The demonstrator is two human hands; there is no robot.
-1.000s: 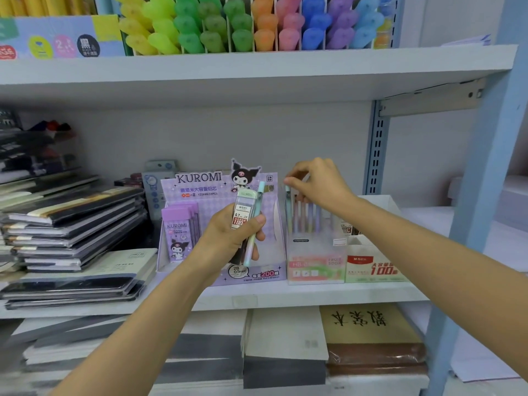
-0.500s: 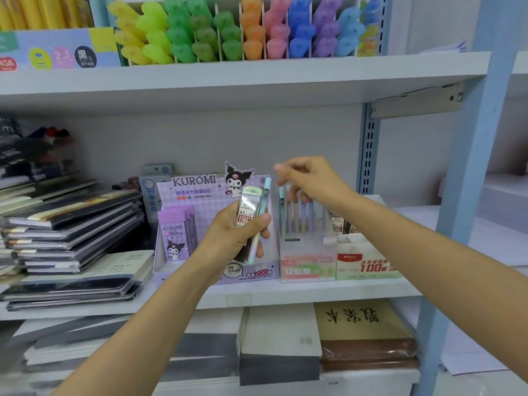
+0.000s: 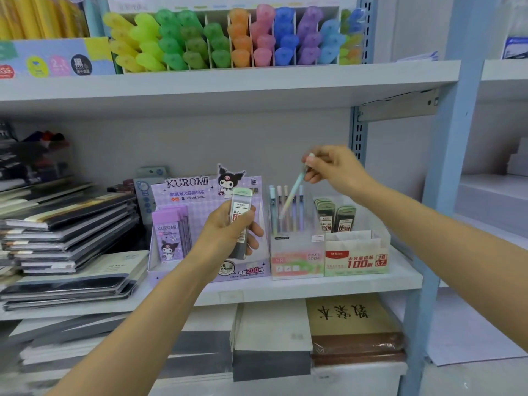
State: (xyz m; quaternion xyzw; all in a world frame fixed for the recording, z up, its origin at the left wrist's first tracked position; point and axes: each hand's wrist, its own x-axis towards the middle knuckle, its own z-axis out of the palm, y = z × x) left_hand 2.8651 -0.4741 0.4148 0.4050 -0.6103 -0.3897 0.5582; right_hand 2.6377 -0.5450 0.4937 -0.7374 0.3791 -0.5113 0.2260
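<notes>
My left hand grips a slim lead refill case with a green cap and a 0.7 label, upright in front of the purple Kuromi display box. My right hand pinches the top end of a pastel mechanical pencil. The pencil slants down to the left, its tip among the pencils standing in the clear display box.
A white and green refill box with several dark cases stands right of the clear box. Stacked notebooks fill the shelf's left side. Coloured highlighters line the upper shelf. A blue shelf post rises at the right.
My left hand held a pastel pencil beside the case and now holds only the case. My right hand has risen from the clear box and pinches a pencil.
</notes>
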